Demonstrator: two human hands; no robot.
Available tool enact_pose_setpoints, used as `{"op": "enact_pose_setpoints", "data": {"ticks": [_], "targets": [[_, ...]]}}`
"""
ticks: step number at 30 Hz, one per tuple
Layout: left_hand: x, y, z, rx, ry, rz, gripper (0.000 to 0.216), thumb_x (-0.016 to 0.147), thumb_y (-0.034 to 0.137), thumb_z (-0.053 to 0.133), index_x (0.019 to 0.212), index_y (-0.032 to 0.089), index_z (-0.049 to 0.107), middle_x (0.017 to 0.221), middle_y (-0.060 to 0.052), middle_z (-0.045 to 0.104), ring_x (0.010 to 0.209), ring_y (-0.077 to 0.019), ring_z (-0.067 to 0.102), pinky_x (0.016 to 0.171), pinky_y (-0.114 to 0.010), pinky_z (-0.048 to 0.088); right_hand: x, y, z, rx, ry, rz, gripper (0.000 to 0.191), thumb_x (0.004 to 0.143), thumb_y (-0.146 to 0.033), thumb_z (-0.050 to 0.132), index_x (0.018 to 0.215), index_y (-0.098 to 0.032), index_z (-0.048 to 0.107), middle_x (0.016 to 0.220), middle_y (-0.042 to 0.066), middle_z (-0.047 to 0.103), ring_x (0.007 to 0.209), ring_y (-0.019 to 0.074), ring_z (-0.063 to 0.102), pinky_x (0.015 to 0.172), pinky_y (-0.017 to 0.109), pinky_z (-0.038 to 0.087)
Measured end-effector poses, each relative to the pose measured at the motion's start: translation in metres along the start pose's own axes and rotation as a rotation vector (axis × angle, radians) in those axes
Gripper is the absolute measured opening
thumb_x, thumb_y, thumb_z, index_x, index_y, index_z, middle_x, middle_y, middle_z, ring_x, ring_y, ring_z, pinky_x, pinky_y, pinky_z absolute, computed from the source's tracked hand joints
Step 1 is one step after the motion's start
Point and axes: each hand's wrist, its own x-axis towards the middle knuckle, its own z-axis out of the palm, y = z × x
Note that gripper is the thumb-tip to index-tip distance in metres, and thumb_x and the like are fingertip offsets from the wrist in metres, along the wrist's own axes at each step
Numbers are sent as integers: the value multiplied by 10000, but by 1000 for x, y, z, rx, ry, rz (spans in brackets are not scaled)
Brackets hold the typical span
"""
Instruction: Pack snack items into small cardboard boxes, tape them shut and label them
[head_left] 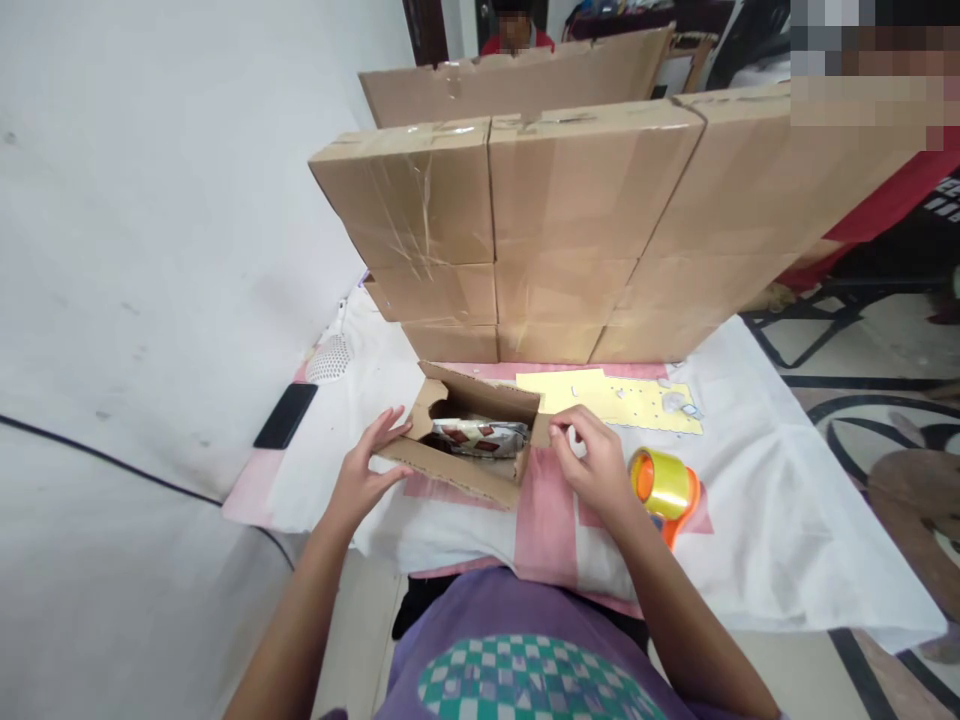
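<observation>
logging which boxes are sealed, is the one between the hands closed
No, the box is open at the top, its flaps spread and a packet showing inside.

We spread our left hand (pixel 369 462) against an open box (pixel 461 475) holding a packet (pixel 480 438), our right hand (pixel 592 460) pinching its right flap (pixel 541 432); tape (pixel 667 483) sits nearby.

I can reach into the open box (pixel 457 472) from above; behind it the stacked boxes (pixel 566 195) block my way, and the tape dispenser (pixel 667 485) sits beside my right hand (pixel 589 450).
</observation>
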Motion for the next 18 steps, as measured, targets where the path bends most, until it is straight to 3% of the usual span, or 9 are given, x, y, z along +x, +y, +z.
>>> {"op": "enact_pose_setpoints", "data": {"ticks": [2,4,6,8,11,14,16,18], "targets": [[9,2,6,18,36,-40,773,821,479,788,1480,251,454,1341,-155,682,1144,-312,711,1043,-504,520,-18,13,10,87,-33,-16,204,997,-224,535,1185,-241,614,1244,117,671,1172,255,645,957,427,549],[17,5,12,42,74,-76,713,817,481,782,1421,217,511,1123,-117,768,1025,-289,742,929,-442,563,-30,23,24,155,-14,-31,421,973,-227,592,1383,-276,514,1508,144,505,1422,288,485,1095,489,497],[23,6,19,36,93,-92,692,795,490,793,1374,198,552,914,-67,778,876,-254,744,786,-366,569,-36,31,37,246,37,0,574,966,-229,609,1490,-318,394,1623,145,343,1484,293,417,1123,511,487],[25,5,25,-22,105,-96,719,774,500,807,1367,185,551,781,-24,741,717,-207,701,648,-301,529,-37,35,46,346,93,43,657,972,-231,605,1540,-348,296,1650,149,269,1410,278,518,1102,506,512],[21,0,29,-111,148,-43,790,737,528,836,1379,182,533,738,3,701,629,-164,637,587,-267,483,-31,38,48,362,75,64,559,983,-244,596,1497,-325,391,1539,138,461,1301,258,609,1096,508,512],[12,-7,28,-134,129,63,629,681,571,865,1138,181,676,733,-20,694,671,-186,650,643,-306,521,-20,36,44,231,-110,-33,269,996,-276,577,1258,-288,638,1301,89,684,1373,284,519,1142,549,450],[4,-9,27,-133,94,96,495,672,544,878,965,182,707,763,-45,707,733,-217,676,691,-341,550,-14,34,41,166,-190,-69,215,1003,-300,558,1178,-276,682,1298,85,692,1392,289,482,1166,565,412],[0,-9,30,-108,143,63,408,738,461,849,1004,191,698,810,-43,708,774,-216,684,727,-345,561,-11,32,40,145,-188,-24,284,1000,-334,555,1261,-262,642,1426,116,602,1426,284,448,1182,552,393]]}}
